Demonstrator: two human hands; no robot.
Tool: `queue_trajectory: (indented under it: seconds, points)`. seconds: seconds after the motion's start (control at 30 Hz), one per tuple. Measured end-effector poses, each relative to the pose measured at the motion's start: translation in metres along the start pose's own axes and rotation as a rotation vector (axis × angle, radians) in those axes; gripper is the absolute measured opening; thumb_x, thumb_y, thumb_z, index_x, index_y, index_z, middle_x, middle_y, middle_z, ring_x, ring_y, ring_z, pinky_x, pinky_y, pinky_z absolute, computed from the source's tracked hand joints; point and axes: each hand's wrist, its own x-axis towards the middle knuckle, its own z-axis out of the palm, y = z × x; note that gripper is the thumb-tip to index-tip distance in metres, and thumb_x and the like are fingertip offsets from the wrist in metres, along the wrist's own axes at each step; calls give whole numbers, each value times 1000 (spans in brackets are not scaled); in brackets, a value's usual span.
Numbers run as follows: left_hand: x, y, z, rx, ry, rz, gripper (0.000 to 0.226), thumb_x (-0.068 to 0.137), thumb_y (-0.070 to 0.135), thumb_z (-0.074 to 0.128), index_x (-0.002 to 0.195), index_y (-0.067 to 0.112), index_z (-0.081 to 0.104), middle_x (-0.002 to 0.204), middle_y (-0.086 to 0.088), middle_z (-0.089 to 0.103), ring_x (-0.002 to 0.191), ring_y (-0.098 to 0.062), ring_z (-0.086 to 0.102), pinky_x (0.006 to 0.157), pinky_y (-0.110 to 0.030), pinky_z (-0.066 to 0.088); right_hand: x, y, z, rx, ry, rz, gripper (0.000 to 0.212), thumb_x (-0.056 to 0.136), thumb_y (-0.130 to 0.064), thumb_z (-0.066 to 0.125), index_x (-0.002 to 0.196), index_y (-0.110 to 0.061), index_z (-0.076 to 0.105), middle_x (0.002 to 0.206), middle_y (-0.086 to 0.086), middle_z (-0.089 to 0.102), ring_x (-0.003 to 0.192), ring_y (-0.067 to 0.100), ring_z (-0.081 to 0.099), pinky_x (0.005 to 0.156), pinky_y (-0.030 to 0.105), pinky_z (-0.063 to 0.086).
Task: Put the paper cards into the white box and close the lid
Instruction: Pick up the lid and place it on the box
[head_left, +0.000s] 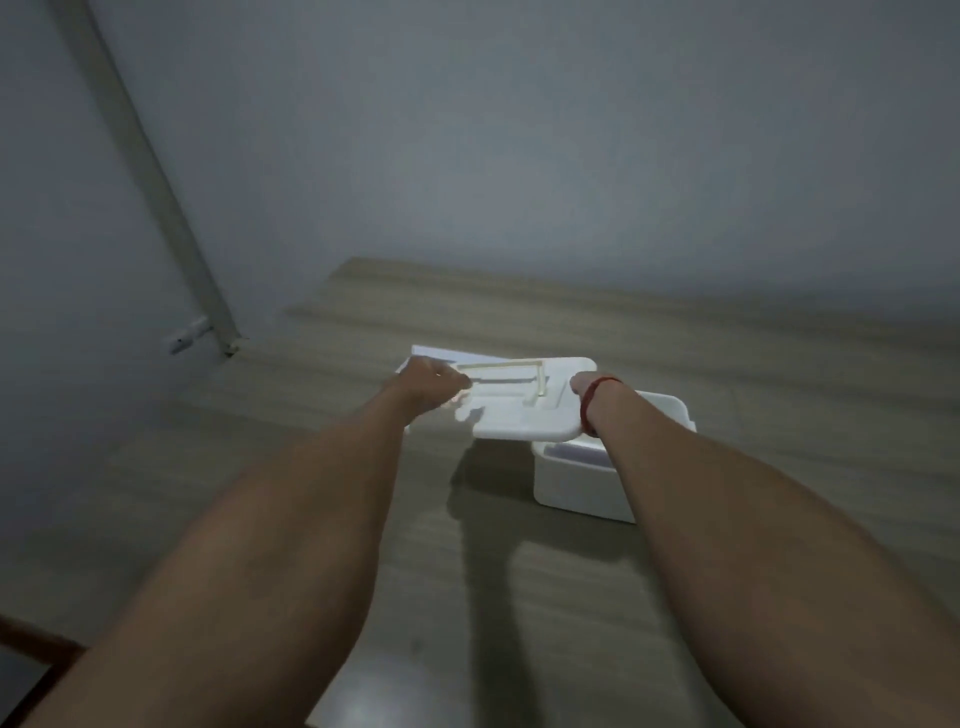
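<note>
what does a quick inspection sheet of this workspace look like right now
surface: wooden table, dim light
job's things: white box open; lid held above and left of it, not seated; paper cards beyond the lid
clutter: nothing seen
grippers: left hand on lid's left edge; right hand on its right edge, red band on the wrist
cables: nothing seen
surroundings: grey wall, pale pipe at left

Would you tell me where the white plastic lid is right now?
In the head view, the white plastic lid is held between the left hand and right hand, just left of the open white box.
</note>
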Motion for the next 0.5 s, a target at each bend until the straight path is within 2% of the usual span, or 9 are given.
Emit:
queue_trajectory:
  seconds: [0.07, 0.1, 0.17, 0.23, 0.27, 0.3, 0.33, 0.4, 0.5]
  points:
    - [6, 7, 15, 63, 121, -11, 26, 89, 23, 55, 91, 2, 71, 87, -12, 65, 88, -23, 61, 77, -29, 46, -9, 2, -15, 113, 7, -2, 55, 94, -24, 48, 144, -7, 32, 144, 6, 45, 129, 23, 48, 112, 29, 37]
    - [11, 9, 24, 119, 163, -22, 34, 91, 26, 51, 102, 0, 71, 101, -15, 69, 98, -29, 64, 85, -32, 48, -11, 3, -25, 97, 53, -6, 56, 94, -26, 48, 145, -8, 31, 144, 6, 45, 130, 23, 47, 113, 29, 36]
    - [16, 14, 40, 193, 236, -24, 42, 92, 32, 47, 115, 5, 68, 123, -17, 66, 117, -35, 59, 98, -36, 46, 6, 9, -48, 156, 72, -19, 60, 89, -26, 53, 143, -9, 34, 138, 4, 49, 125, 23, 51, 112, 30, 37]
    - [18, 19, 60, 199, 218, -52, 46, 94, 35, 42, 125, 6, 60, 132, -18, 59, 125, -37, 53, 103, -39, 41, 60, 18, -74, 143, 112, -68, 72, 65, -29, 68, 132, -11, 50, 117, 0, 59, 108, 22, 60, 105, 33, 45]
    - [20, 24, 69, 195, 182, -64, 48, 96, 34, 39, 129, 5, 56, 135, -20, 55, 127, -38, 50, 103, -40, 39, 76, 22, -85, 94, 148, -80, 76, 50, -32, 70, 123, -13, 57, 116, -2, 64, 103, 22, 64, 102, 35, 48]
    - [20, 31, 80, 182, 140, -75, 49, 97, 33, 35, 132, 3, 51, 139, -21, 51, 129, -39, 47, 103, -41, 39, 86, 27, -97, 82, 158, -76, 73, 48, -34, 69, 118, -13, 59, 118, 0, 65, 104, 24, 66, 101, 36, 49]
    - [20, 36, 88, 159, 112, -82, 49, 99, 32, 33, 136, 2, 46, 141, -21, 48, 130, -39, 46, 103, -42, 38, 91, 27, -104, 104, 151, -86, 66, 59, -32, 70, 120, -11, 56, 122, 3, 63, 110, 26, 65, 102, 38, 49]
    - [20, 47, 105, 97, 94, -115, 48, 100, 29, 32, 140, 2, 38, 142, -21, 47, 130, -39, 45, 104, -43, 38, 46, 22, -109, 67, 169, -88, 53, 86, -29, 58, 133, -7, 45, 131, 7, 57, 120, 26, 59, 107, 37, 46]
    - [27, 53, 131, 105, 114, -140, 48, 100, 29, 31, 140, 2, 37, 141, -23, 48, 133, -38, 41, 107, -42, 35, 25, 17, -121, 102, 240, -114, 54, 92, -26, 55, 139, -4, 41, 136, 7, 54, 125, 25, 55, 108, 32, 43]
